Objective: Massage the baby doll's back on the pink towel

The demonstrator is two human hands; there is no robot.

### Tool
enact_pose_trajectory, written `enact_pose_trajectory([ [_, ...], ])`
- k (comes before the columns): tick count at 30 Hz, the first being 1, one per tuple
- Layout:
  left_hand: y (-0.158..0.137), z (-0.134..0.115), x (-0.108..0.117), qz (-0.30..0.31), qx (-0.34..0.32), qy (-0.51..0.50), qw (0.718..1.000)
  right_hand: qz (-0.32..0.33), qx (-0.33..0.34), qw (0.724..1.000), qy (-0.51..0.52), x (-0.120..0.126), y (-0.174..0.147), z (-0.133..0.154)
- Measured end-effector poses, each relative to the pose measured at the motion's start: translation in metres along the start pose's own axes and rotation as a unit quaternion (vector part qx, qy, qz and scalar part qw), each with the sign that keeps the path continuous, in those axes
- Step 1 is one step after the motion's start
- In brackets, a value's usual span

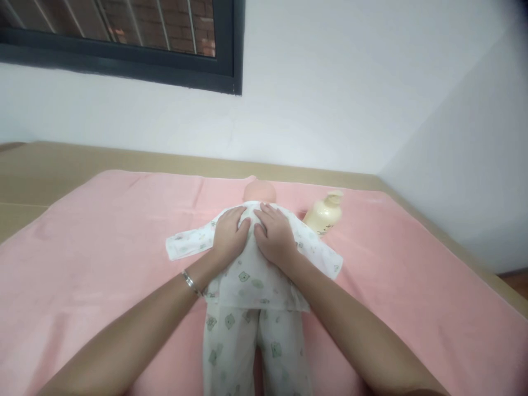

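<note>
A baby doll lies stretched out on a pink blanket, head away from me and legs toward me. It wears a white top and matching trousers, both with small green prints. My left hand rests flat on the upper left of the top, fingers pointing to the doll's head. On the upper right lies my right hand, its fingers also stretched out. Neither hand grips anything. Both sleeves spread out sideways; no doll hands show at the cuffs.
A cream pump bottle lies tilted on the pink blanket, beside the right sleeve. The blanket covers a tan surface that meets a white wall. A dark-framed window is at the upper left.
</note>
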State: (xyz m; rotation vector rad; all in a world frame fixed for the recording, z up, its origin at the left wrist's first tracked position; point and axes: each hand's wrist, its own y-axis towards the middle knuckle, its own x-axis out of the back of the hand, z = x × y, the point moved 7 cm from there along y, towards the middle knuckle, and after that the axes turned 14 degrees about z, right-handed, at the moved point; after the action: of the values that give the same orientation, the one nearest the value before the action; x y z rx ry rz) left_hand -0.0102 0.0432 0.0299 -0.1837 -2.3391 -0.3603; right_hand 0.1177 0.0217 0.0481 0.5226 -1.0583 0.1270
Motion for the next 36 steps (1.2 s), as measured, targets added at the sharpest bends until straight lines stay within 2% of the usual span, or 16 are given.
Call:
enact_pose_trajectory([
  [7, 0.0000, -0.0002, 0.0001, -0.003, -0.004, 0.000, 1.000, 0.016, -0.008, 1.000, 0.002, -0.0001, 0.0003, 0.0008],
  [16, 0.0000, 0.0002, -0.0002, -0.001, 0.001, -0.006, 1.000, -0.012, 0.008, 1.000, 0.005, -0.0008, 0.0006, -0.0009],
  [36, 0.0005, 0.0014, -0.0004, -0.004, 0.004, -0.007, 1.000, -0.003, 0.006, 1.000, -0.002, -0.0008, 0.0005, -0.0004],
])
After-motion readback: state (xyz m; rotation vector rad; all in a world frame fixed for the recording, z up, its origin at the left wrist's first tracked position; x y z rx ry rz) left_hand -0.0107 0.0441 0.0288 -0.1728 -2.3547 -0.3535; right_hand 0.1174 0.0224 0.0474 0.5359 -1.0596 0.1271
